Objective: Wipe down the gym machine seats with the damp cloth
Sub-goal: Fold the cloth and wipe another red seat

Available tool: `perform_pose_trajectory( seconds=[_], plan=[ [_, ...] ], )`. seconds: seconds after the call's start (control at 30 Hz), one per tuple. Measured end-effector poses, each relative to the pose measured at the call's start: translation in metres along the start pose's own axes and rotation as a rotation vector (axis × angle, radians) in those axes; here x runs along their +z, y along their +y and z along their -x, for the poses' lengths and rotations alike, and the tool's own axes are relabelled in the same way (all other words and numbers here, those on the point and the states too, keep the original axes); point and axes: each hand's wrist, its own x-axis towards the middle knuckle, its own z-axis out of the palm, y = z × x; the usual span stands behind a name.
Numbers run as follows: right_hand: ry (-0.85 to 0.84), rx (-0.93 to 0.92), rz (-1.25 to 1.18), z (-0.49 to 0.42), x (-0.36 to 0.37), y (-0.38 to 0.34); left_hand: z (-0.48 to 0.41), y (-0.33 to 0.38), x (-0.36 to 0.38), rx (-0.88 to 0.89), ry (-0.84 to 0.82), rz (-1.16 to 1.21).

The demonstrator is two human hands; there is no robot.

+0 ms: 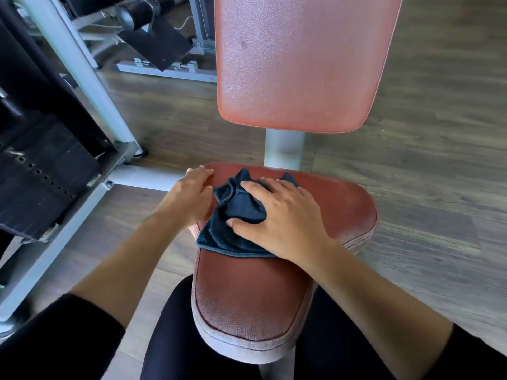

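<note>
Room around the seat (274, 283)

I see the seat's near half and right side bare and passable; the backrest (301, 61) walls off its far edge, and the weight stack (41, 171) with its grey frame (82, 78) crowds its left.

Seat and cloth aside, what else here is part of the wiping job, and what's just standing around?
Part of the job:
seat
cloth, pressed down by the right hand
left hand, resting on the seat's edge
backrest, perhaps due a wipe

Just standing around:
weight stack
grey frame
wooden floor
</note>
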Motion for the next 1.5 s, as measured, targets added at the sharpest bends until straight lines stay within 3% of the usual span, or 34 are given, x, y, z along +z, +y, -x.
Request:
perform_pose_trajectory(
  seconds=[0.2,0.43,0.53,0.7,0.87,1.03,1.27,1.5],
  plan=[
    [0.107,0.099,0.066,-0.016,0.001,0.048,-0.021,0.013,0.017,-0.077,-0.02,-0.132],
    [-0.028,0.323,0.097,-0.066,0.002,0.092,-0.026,0.01,0.027,-0.112,-0.015,-0.287],
    [-0.019,0.317,0.093,-0.06,-0.002,0.095,-0.026,0.011,0.026,-0.107,-0.019,-0.29],
    [0.172,0.307,0.096,-0.022,-0.006,0.111,-0.026,0.011,0.026,-0.111,-0.022,-0.3],
    [0.102,0.355,0.088,-0.028,-0.008,0.113,-0.026,0.012,0.027,-0.114,-0.015,-0.302],
    [-0.073,0.38,0.136,-0.067,0.003,0.094,-0.027,0.013,0.027,-0.118,-0.02,-0.308],
    [0.204,0.19,0.092,-0.008,-0.004,0.102,-0.03,0.01,0.027,-0.119,-0.029,-0.305],
    [0.123,0.332,0.063,-0.022,-0.007,0.126,-0.03,0.011,0.027,-0.123,-0.022,-0.305]
  ],
)
